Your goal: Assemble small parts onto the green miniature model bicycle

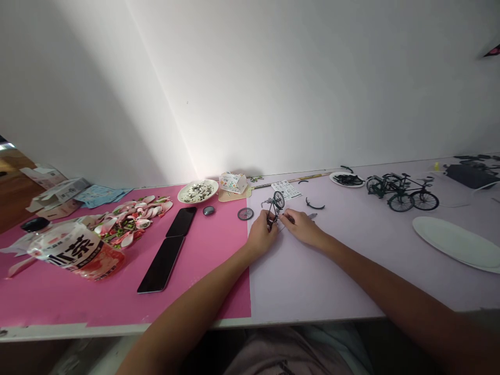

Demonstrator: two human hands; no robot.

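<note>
Between my hands, over the light lilac part of the table, a small black model bicycle (278,200) is tilted with one wheel up. My left hand (263,230) is closed around its lower frame. My right hand (300,225) pinches at the near side of the bicycle; what its fingertips hold is too small to make out. A loose spoked wheel (246,214) lies flat to the left of my left hand. Beyond my right hand lies a curved black piece (314,204). Behind the bicycle rests a printed instruction sheet (286,190).
At the right stand finished-looking model bicycles (404,192), near a white oval plate (457,239). A dish of black parts (347,180) sits at the back. Leftward are a folding phone (167,250), a plate of small pieces (198,192), pink petal-like pieces (128,221) and a drink bottle (80,250).
</note>
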